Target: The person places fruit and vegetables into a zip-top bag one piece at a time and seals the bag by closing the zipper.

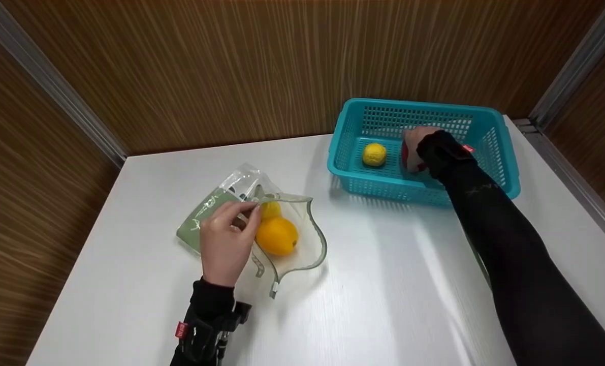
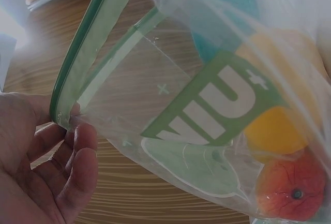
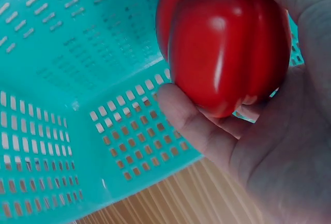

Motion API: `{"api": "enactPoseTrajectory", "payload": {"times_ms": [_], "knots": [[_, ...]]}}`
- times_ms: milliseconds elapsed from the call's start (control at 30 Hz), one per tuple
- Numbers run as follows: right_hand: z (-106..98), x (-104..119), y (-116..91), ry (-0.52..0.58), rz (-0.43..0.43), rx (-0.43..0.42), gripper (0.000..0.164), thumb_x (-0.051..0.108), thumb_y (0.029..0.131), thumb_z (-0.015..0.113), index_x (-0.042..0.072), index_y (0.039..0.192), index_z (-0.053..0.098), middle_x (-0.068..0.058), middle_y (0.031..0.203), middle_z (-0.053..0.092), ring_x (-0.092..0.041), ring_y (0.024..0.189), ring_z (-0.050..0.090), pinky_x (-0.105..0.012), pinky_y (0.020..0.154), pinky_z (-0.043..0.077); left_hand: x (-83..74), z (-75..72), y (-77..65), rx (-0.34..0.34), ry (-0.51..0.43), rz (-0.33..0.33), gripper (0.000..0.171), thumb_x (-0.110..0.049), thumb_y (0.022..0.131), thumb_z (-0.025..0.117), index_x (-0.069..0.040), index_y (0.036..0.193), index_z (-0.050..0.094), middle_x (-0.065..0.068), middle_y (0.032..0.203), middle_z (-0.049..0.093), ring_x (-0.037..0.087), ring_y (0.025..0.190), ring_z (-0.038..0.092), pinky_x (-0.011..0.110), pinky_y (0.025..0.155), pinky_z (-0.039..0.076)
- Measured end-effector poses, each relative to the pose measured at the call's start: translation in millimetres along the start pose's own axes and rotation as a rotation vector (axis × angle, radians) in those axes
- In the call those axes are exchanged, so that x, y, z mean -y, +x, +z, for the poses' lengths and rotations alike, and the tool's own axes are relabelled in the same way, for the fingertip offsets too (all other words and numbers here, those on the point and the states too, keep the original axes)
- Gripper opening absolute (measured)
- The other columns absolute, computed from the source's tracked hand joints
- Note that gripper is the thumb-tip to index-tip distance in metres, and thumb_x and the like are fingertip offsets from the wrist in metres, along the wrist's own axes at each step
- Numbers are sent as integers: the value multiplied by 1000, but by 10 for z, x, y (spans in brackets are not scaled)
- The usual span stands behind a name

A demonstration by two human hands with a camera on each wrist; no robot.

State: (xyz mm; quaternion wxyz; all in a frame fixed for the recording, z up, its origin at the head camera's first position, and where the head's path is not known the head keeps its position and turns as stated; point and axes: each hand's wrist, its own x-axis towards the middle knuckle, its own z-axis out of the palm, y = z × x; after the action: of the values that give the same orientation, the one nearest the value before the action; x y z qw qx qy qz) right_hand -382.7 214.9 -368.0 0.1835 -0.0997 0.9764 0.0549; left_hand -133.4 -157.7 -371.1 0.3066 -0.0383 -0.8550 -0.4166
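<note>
My left hand (image 1: 227, 243) pinches the rim of a clear zip bag (image 1: 310, 249) with green edging. Inside that bag lie an orange fruit (image 1: 277, 236), a yellow fruit (image 1: 270, 209) and, in the left wrist view, a reddish round fruit (image 2: 291, 187) low against the plastic. The left wrist view also shows green print on the bag's side. Over in the teal basket (image 1: 383, 187), my right hand (image 1: 415, 145) grips a red bell pepper (image 3: 222, 43), fingers and thumb wrapped around it. A wrinkled yellow lemon (image 1: 374, 154) sits on the basket floor to the left of that hand.
A flat green-and-clear plastic package (image 1: 200, 216) lies under and left of the bag on the white table (image 1: 363, 305). Wood-grain panels (image 1: 231, 71) rise behind the table and along its sides. The basket stands near the back panel, its perforated walls raised around the right hand.
</note>
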Motion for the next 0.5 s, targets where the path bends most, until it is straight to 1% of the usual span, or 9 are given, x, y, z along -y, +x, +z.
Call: {"api": "enactPoseTrajectory", "payload": {"times_ms": [100, 200, 333, 433, 500], "knots": [[-12, -65, 142, -20, -7, -32, 77, 25, 68, 76, 4, 132, 39, -26, 116, 54, -36, 94, 57, -37, 62, 52, 21, -3, 14, 2, 5, 2, 12, -17, 86, 70, -7, 90, 75, 4, 76, 67, 12, 59, 59, 13, 54, 47], [-69, -73, 148, -15, -21, -58, 83, 30, 65, 78, 4, 132, 38, -26, 117, 53, -39, 97, 57, -42, 67, 53, 34, -1, 19, 5, 10, -7, 12, -18, 86, 70, -8, 91, 75, 3, 76, 67, 13, 60, 59, 13, 54, 47], [-174, -1, -16, 0, -37, -111, 84, 32, 69, 77, 3, 135, 35, -27, 120, 50, -41, 101, 55, -49, 78, 53, 35, 2, 21, 4, 7, -17, 13, -18, 85, 70, -8, 92, 75, 4, 77, 68, 14, 61, 60, 13, 54, 46], [-275, 94, -187, 54, -60, -169, 84, 31, 72, 75, 4, 138, 32, -27, 124, 47, -42, 105, 53, -53, 85, 51, 37, 4, 31, 1, 9, -13, 13, -17, 85, 70, -8, 92, 75, 4, 77, 68, 14, 61, 60, 12, 55, 46], [-353, 160, -297, 117, -82, -206, 84, 30, 73, 74, 5, 140, 31, -27, 127, 46, -42, 107, 52, -55, 88, 51, 42, 7, 41, -1, 14, -6, 13, -17, 85, 70, -8, 92, 75, 4, 77, 68, 14, 61, 60, 11, 55, 46]]}}
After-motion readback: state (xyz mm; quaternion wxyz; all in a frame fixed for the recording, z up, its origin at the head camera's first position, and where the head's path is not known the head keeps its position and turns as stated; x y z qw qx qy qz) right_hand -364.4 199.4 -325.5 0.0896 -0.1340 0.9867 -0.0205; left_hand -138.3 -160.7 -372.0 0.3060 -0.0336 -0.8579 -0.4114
